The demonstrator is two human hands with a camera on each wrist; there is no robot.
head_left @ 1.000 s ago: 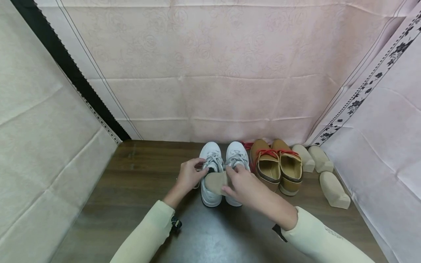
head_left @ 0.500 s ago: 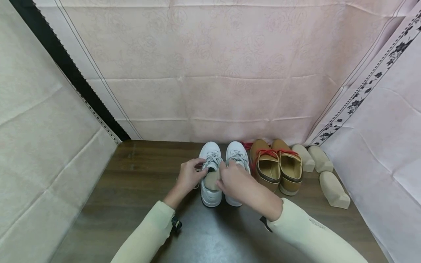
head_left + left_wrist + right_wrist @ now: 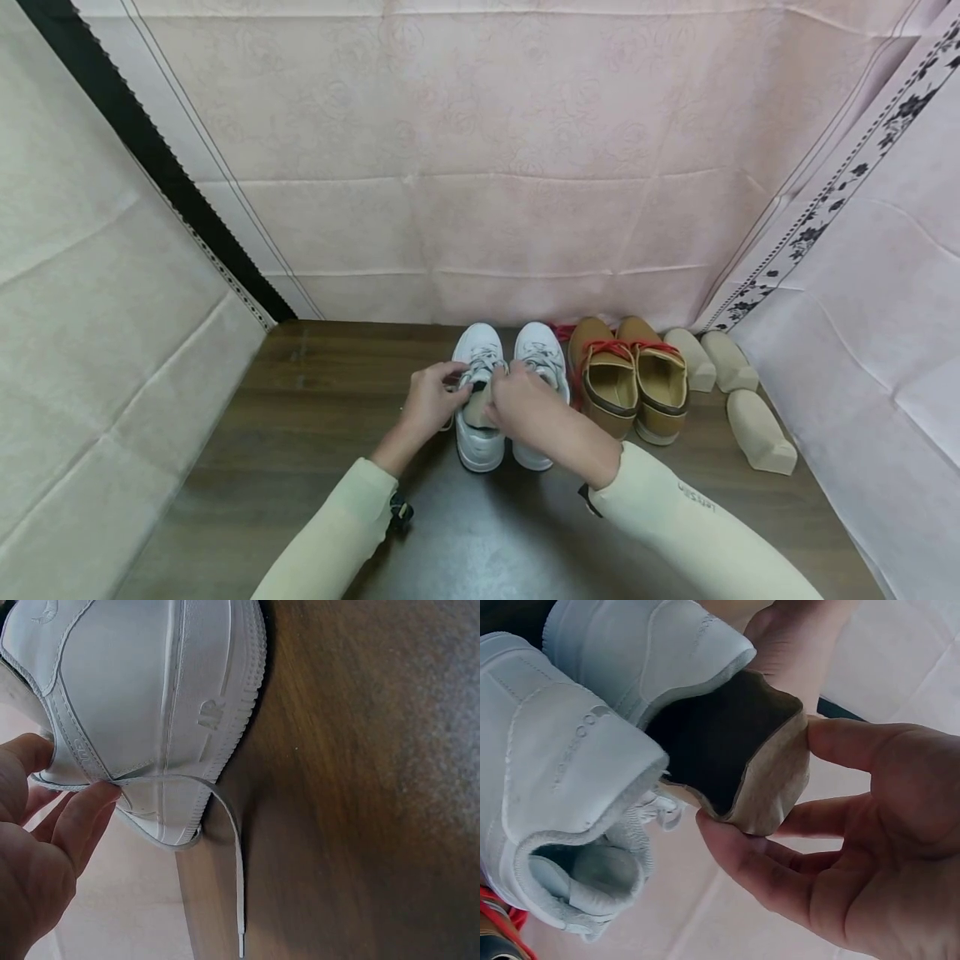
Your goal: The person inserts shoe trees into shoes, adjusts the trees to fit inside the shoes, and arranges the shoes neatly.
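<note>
Two grips: left hand (image 3: pixel 433 398) pinches the left white sneaker (image 3: pixel 481 454) near its laces; just right of that hold, a hollow beige shoe insert (image 3: pixel 477 410), pinched by the right hand (image 3: pixel 528 406), looks partly inside. Squeezing could crumple it; crooked pushing could jam it.

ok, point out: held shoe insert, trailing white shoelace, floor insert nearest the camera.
Held shoe insert (image 3: pixel 778 774): right wrist view, tan outer wall.
Trailing white shoelace (image 3: pixel 239 870): left wrist view, free stretch off the shoe.
Floor insert (image 3: pixel 761 432): head view, middle of its top.
</note>
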